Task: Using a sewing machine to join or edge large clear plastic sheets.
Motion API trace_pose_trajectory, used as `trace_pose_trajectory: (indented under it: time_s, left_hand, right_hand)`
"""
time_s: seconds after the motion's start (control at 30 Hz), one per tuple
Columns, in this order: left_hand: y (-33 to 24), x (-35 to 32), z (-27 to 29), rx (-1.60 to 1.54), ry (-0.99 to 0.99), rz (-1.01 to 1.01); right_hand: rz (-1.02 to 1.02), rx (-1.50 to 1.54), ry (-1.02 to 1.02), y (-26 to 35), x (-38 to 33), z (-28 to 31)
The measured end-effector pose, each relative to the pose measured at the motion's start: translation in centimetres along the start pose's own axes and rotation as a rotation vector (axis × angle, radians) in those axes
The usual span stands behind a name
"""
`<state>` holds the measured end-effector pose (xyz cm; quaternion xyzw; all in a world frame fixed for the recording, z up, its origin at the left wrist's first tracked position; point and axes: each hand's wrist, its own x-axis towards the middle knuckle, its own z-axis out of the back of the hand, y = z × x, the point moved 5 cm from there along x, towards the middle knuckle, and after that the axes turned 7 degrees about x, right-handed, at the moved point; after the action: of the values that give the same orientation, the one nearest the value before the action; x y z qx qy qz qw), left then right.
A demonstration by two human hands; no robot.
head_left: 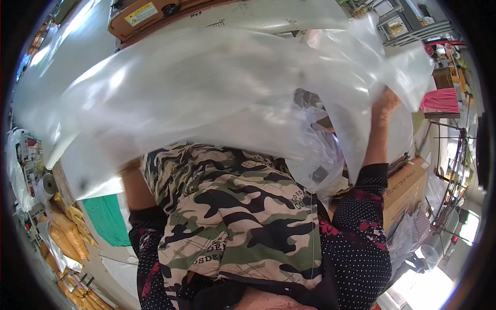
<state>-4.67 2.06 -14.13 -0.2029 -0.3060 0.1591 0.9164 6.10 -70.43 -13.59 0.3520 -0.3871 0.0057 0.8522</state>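
A large sheet of clear, milky plastic film (pixel 196 88) stretches across the view in front of me, blurred and billowing. At the right, my right hand (pixel 386 103) is closed on a bunched part of this film, which flares out past the fingers. My left hand (pixel 121 150) is at the lower left edge of the film, behind it; its fingers are veiled and smeared, so their grip does not show. Beneath the film's right part is a crumpled clear plastic bag (pixel 318 150).
Beyond the film stands a brown machine (pixel 150 18) with a yellow label and a black knob, beside a pale worktop (pixel 258 15). A cardboard box (pixel 405 194) is near my right elbow. Green cloth (pixel 107 219) and tan bundles (pixel 67 235) lie at the left; pink cloth (pixel 440 100) hangs far right.
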Motion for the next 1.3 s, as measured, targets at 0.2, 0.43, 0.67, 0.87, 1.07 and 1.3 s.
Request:
trace_pose_trajectory:
  time_s: [0.2, 0.43, 0.67, 0.87, 1.07, 1.3]
  left_hand:
    - [-22.6, -9.7, -13.8, -0.093, 0.914, -0.525]
    - [-21.8, -11.7, -11.6, -0.455, 1.165, -0.676]
    - [-17.0, -12.0, -8.5, -0.582, 1.268, -0.184]
    - [-15.8, -13.1, -10.1, -0.746, 1.356, 0.028]
    - [-15.7, -12.4, -10.0, -0.758, 1.245, 0.020]
    - [-15.4, -12.4, -10.0, -0.781, 1.239, 0.070]
  right_hand:
    - [-0.030, 0.899, 0.164, 20.2, -7.3, -11.6]
    - [0.088, -0.393, 0.953, 0.8, -25.6, -23.8]
    - [-0.918, -0.134, 1.334, -9.0, -43.4, -13.0]
    - [-0.411, -0.062, 1.329, -1.9, -27.8, -17.9]
    - [0.288, -0.475, 0.300, 3.2, -13.7, -8.9]
    - [0.233, -1.196, 0.685, -1.4, -12.8, -10.6]
